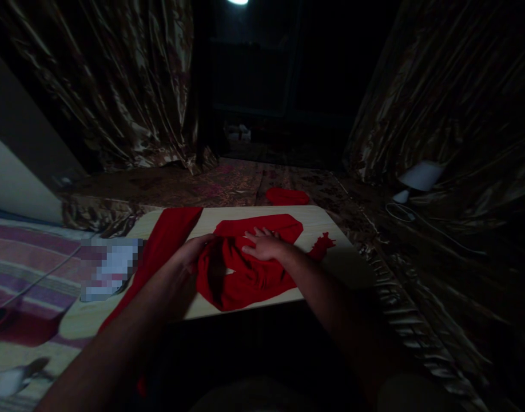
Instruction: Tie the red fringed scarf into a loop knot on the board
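A crumpled red cloth lies on a pale wooden board, with a folded-over opening at its left side. My left hand is at the left edge of this cloth, its fingers closed on the fabric and partly hidden by it. Flat on top of the cloth rests my right hand, with fingers spread. To the left, a long red strip of fabric runs across the board under my left forearm. A small red piece with a jagged end lies right of my right hand.
Beyond the board's far edge is a red rounded item. A blurred-out packet sits at the board's left, beside a striped bedspread. At right stands a small white lamp with a cord. Patterned curtains hang behind; the room is dark.
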`<action>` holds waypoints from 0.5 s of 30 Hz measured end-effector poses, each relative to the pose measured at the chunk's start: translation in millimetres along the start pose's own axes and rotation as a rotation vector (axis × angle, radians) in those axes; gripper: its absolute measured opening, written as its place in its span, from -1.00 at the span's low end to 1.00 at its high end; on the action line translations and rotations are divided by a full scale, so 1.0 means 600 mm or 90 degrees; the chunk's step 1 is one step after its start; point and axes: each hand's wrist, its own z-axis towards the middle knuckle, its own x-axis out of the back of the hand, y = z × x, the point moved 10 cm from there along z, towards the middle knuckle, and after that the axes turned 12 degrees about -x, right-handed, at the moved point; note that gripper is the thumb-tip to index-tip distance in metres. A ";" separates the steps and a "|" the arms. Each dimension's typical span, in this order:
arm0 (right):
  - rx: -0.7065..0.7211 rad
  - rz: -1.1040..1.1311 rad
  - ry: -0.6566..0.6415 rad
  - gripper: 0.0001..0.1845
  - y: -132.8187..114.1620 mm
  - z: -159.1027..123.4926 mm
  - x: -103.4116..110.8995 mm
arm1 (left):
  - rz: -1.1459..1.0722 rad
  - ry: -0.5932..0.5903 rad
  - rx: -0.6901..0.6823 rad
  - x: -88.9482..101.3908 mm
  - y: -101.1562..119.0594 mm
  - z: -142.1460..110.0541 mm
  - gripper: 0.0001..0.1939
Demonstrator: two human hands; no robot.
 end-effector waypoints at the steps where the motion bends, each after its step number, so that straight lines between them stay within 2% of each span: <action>1: -0.032 -0.002 -0.013 -0.06 0.002 0.013 -0.009 | 0.010 0.008 0.006 0.004 -0.002 0.012 -0.90; 5: -0.101 0.006 0.024 0.05 0.003 0.057 0.003 | 0.055 0.014 -0.019 0.010 0.011 0.059 -0.83; 8: -0.106 0.011 0.019 0.00 0.005 0.070 0.023 | 0.076 0.035 0.002 0.015 0.015 0.073 -0.84; 10: -0.092 0.009 0.028 -0.14 0.006 0.062 0.041 | 0.093 0.033 0.009 0.016 0.016 0.072 -0.84; 12: -0.058 -0.006 0.071 -0.30 0.002 0.044 0.060 | 0.107 0.027 -0.046 0.017 0.027 0.071 -0.80; 15: 0.005 -0.039 0.125 -0.38 -0.010 0.008 0.068 | 0.118 0.015 -0.139 0.024 0.041 0.062 -0.53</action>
